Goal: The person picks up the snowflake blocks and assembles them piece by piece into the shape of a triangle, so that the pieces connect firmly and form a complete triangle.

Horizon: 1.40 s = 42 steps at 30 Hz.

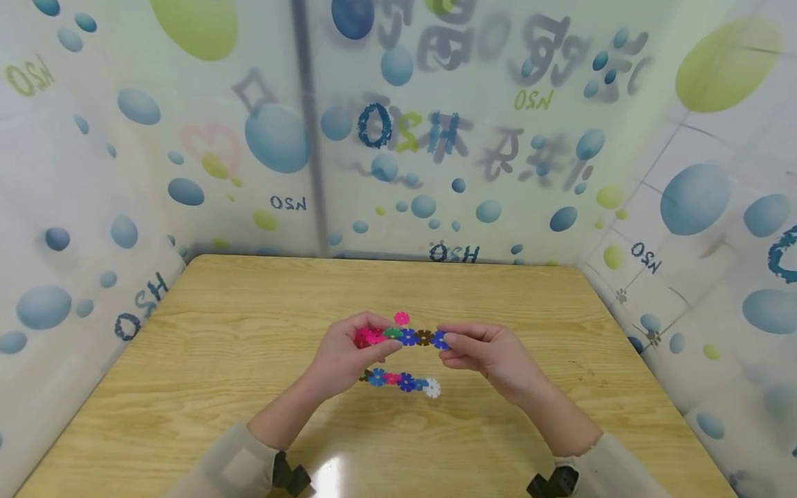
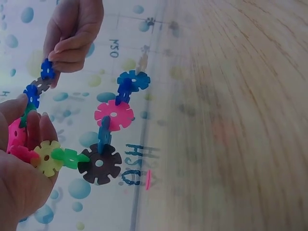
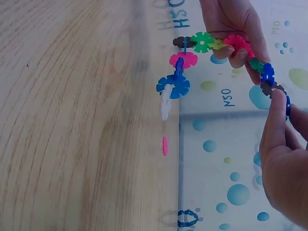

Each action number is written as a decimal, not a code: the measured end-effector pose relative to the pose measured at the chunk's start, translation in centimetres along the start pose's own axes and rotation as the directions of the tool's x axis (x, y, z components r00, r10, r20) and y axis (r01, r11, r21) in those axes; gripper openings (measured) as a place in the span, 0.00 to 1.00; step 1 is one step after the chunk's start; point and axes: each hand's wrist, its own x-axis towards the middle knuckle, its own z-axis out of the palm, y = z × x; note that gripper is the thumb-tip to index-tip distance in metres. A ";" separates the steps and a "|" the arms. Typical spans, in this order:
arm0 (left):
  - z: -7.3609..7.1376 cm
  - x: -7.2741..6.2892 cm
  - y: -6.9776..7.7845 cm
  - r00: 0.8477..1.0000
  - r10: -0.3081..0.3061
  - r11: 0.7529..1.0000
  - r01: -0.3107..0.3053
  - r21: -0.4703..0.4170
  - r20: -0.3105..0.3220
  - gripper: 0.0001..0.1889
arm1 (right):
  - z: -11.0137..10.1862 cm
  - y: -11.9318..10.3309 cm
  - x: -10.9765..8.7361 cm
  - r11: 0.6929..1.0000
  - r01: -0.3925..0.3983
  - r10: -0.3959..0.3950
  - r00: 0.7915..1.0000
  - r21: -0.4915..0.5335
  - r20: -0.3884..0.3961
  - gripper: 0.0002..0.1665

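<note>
A chain of notched plastic snowflake discs (image 1: 424, 337) is stretched between both hands above the table. My left hand (image 1: 339, 356) grips it around the pink discs (image 2: 17, 137), thumb near a green disc (image 1: 393, 334). At the chain's end, my right hand (image 1: 501, 360) pinches a blue disc (image 1: 440, 340) between thumb and fingers. Past the left hand, the chain continues through a yellow disc (image 2: 47, 158) and a dark brown disc (image 2: 99, 163). From there it bends back below the hands, ending in a white disc (image 1: 432, 388). Left fingers hide part of the pink section.
One loose pink disc (image 1: 401, 317) lies on the wooden table (image 1: 261, 297) just beyond the hands. Curtains or sheets (image 1: 249, 207) printed with blue and green dots stand along the table's back and both sides.
</note>
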 end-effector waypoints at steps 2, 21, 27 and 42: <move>0.0 0.0 0.0 1.000 0.002 1.000 -0.002 0.002 0.001 0.11 | -0.1 0.0 0.0 1.000 0.000 0.001 1.000 -0.026 0.009 0.28; 0.0 -0.3 0.1 0.999 0.001 1.000 -0.001 -0.005 0.036 0.11 | 0.6 1.2 0.1 0.994 0.029 -0.032 0.999 -0.102 -0.032 0.29; 0.2 -0.3 -0.1 1.000 -0.001 1.000 0.001 -0.011 0.027 0.11 | 0.7 1.1 0.2 0.993 0.029 -0.033 0.999 -0.115 -0.039 0.28; 0.4 -0.3 0.4 0.997 -0.075 0.997 0.074 -0.030 -0.010 0.12 | 0.6 0.5 0.4 0.984 0.060 -0.067 0.997 -0.170 -0.038 0.28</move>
